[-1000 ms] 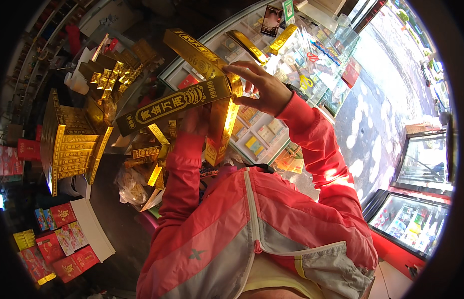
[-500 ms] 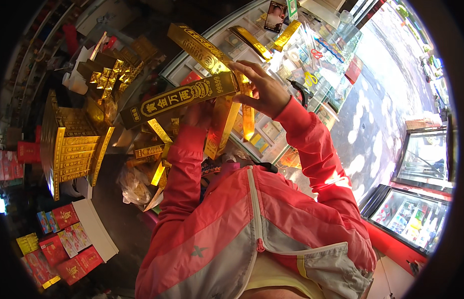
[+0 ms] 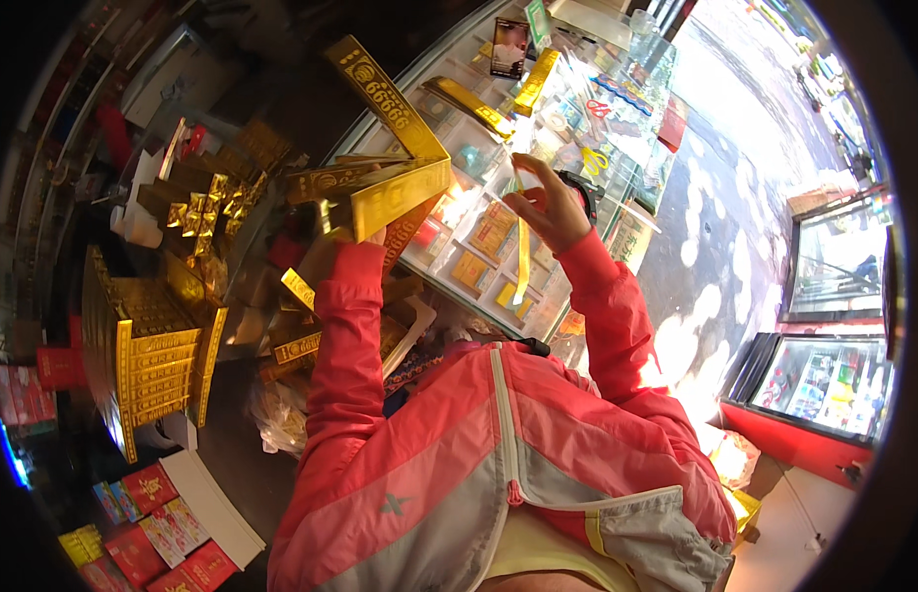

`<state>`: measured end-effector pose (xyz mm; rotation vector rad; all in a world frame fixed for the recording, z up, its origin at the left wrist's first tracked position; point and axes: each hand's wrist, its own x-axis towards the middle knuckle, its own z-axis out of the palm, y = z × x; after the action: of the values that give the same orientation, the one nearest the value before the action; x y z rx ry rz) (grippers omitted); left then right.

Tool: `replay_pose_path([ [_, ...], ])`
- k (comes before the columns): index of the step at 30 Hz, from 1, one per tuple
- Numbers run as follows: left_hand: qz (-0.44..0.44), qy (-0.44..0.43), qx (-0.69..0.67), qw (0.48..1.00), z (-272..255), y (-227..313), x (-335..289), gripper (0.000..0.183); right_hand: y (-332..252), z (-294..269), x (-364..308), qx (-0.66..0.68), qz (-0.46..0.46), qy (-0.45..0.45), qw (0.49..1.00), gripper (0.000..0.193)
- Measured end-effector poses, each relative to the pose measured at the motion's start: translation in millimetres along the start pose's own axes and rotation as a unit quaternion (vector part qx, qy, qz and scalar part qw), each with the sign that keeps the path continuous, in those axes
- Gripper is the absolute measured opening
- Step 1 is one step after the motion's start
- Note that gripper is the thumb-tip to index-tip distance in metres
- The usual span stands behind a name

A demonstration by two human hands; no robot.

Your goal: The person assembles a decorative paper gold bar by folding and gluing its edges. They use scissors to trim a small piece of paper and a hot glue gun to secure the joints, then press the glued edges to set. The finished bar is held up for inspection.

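Note:
My left hand (image 3: pixel 378 237) is partly hidden behind a folded gold cardboard piece (image 3: pixel 404 192) and grips it from below. Its embossed arms spread at angles from a corner near the glass counter. Just right of it, my right hand (image 3: pixel 557 205) is raised with curled fingers. From its fingertips a narrow yellow strip (image 3: pixel 523 259) hangs down over the counter, apart from the cardboard. Below my left forearm lie more gold pieces (image 3: pixel 299 347), partly covered by the sleeve.
The glass counter (image 3: pixel 449 259) holds small boxed goods, gold bars of card (image 3: pixel 536 84), yellow scissors (image 3: pixel 594 160) and red scissors (image 3: pixel 597 109). On the left stands a gold stacked paper structure (image 3: pixel 161 360). Red boxes (image 3: pixel 148 487) lie at lower left, glass-topped cases (image 3: pixel 819 390) at right.
The gold cardboard has tilted and swung away from my right hand, its long printed face no longer toward me. My right hand has moved right, with the yellow strip hanging from it.

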<state>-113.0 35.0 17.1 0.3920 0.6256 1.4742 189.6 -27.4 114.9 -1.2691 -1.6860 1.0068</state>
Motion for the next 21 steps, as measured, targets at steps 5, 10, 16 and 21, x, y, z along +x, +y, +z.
replay_pose_path([
  [5,-0.020,0.012,0.048,0.999,-3.5,-9.5,30.2,0.035,26.1,-12.9,-22.0,0.064,0.065,0.047,0.995,0.056],
  [10,0.042,0.072,0.290,0.953,2.3,-18.2,55.2,0.042,42.1,-15.7,-36.4,0.089,0.074,0.057,0.992,0.056],
  [16,0.195,0.017,0.530,0.825,16.0,-24.6,48.9,0.052,45.8,-16.9,-43.7,0.079,0.070,0.053,0.993,0.057],
  [21,0.165,0.041,0.477,0.862,20.9,-27.7,36.8,0.066,43.4,-17.6,-42.2,0.086,0.060,0.054,0.993,0.058],
])
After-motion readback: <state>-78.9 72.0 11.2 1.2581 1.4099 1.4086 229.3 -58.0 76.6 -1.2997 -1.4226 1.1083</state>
